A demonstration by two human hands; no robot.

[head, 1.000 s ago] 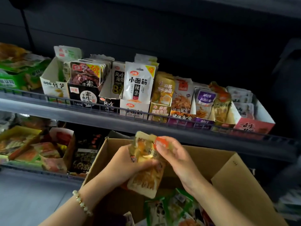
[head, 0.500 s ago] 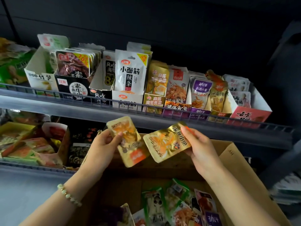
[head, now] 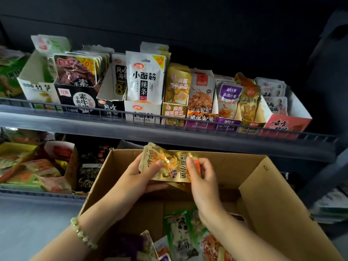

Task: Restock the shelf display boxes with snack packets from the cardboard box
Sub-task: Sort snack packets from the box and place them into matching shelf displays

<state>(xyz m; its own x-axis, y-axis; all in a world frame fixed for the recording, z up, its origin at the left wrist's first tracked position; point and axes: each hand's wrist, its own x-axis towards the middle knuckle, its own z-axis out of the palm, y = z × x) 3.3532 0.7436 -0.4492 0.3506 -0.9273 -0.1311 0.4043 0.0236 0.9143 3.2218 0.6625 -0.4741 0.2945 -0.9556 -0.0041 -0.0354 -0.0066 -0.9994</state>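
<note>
Rejoined since earlier, gold packets (head: 174, 166) lie crosswise, pinched between left hand (head: 134, 178) and right hand (head: 202, 178); their display box (head: 252, 123) stands toward the right end of the shelf (head: 113, 123), nearer the right.

Hands: two are showing, left hand (head: 130, 178) and right hand (head: 201, 176), both pinching the gold packets (head: 175, 162) at frame centre. One face is showing plus a second edge beneath, so at least two are being held; exact count unclear.

Cardboard box (head: 263, 194): one, sitting lower centre. Loose packets (head: 180, 234) inside are overlapping, too jumbled to count.

Shelves: two tiers are showing. Upper shelf (head: 75, 121) is carrying nine display boxes (head: 143, 112) in one row, plus a green box (head: 9, 78) partly cut off at upper left. Lower shelf (head: 37, 196), at left, is carrying at least three.

Bracelet (head: 82, 233): one, lower left.
</note>
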